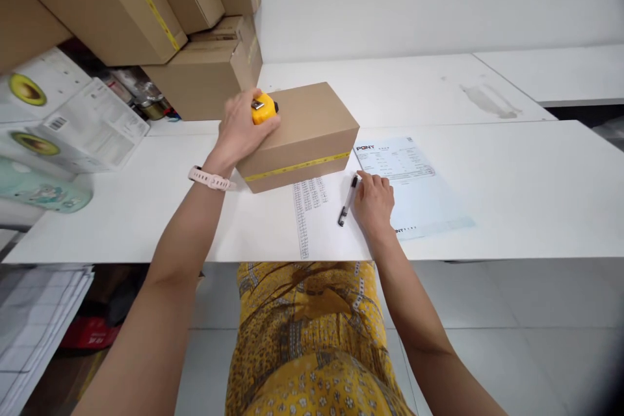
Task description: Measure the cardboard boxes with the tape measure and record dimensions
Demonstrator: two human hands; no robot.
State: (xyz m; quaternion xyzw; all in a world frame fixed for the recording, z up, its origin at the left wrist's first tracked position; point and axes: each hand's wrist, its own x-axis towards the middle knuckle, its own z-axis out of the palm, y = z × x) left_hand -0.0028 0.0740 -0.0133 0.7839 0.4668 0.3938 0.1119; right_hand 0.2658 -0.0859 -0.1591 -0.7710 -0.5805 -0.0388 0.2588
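Note:
My left hand (240, 130) is closed around a yellow tape measure (264, 108) and rests on the top left corner of a small brown cardboard box (307, 130) on the white table (511, 188). A yellow tape strip runs along the box's front face. My right hand (374, 201) grips a black and white pen (348, 201) with its tip down on a sheet printed with columns of figures (312, 214), just in front of the box. A light blue printed form (409, 175) lies under and to the right of that hand.
Large cardboard boxes (205, 71) are stacked at the back left against the wall. White product boxes with a green avocado picture (58, 110) and a teal item (39, 188) sit at the left. Stacked papers (34, 318) lie below the table's left end.

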